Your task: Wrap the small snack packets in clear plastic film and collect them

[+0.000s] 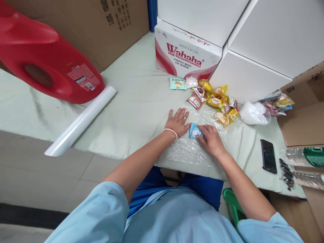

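My right hand (pixel 210 139) grips a small light-blue snack packet (pixel 194 130) by its right side, low over a sheet of clear plastic film (pixel 186 152). Spread flat on the left edge of that film is my left hand (pixel 177 122), its fingers apart and its thumb close to the packet's left end. A ring and a beaded bracelet are on it. Just beyond the film lies a heap of wrapped snacks (pixel 215 102) in yellow, brown and gold. A mint-green packet (pixel 178 83) rests at the heap's far left.
A roll of film (pixel 81 121) lies at the left beside a large red jug (pixel 55 64). White cartons, one a Wahaha box (pixel 186 54), stand at the back. To the right are a knotted white plastic bag (pixel 255 113), a phone (pixel 268 156) and clear bottles (pixel 295 157).
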Demonstrator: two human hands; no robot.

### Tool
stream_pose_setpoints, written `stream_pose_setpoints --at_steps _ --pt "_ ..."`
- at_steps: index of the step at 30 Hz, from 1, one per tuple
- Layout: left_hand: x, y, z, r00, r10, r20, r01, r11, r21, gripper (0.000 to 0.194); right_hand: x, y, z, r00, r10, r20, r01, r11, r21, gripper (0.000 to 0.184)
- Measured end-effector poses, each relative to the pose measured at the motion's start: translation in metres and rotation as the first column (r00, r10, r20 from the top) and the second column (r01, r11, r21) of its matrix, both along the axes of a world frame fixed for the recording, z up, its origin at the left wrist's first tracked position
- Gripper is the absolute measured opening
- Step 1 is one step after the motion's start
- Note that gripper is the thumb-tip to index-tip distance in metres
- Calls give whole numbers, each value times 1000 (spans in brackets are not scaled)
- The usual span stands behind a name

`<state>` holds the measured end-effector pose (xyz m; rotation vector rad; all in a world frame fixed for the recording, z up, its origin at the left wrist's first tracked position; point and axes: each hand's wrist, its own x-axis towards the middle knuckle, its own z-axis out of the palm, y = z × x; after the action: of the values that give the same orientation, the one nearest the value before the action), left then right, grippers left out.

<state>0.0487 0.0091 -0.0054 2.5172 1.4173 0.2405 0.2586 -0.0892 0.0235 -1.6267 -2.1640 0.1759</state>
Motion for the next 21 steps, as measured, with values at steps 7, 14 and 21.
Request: stream_pose_setpoints --at_steps 7,14,21 --pt "0 0 -1 1000 -4 10 4 1000 9 68 14 61 34 994 110 0 -109 984 -139 48" --pt "-1 -1 5 1000 -14 4 14 1000 -27 68 8 188 27 982 -155 108 162 985 -58 72" --pt "-1 -1 0 1000 -13 28 13 1000 -5 70 12 187 15 942 -82 325 131 983 -132 64"
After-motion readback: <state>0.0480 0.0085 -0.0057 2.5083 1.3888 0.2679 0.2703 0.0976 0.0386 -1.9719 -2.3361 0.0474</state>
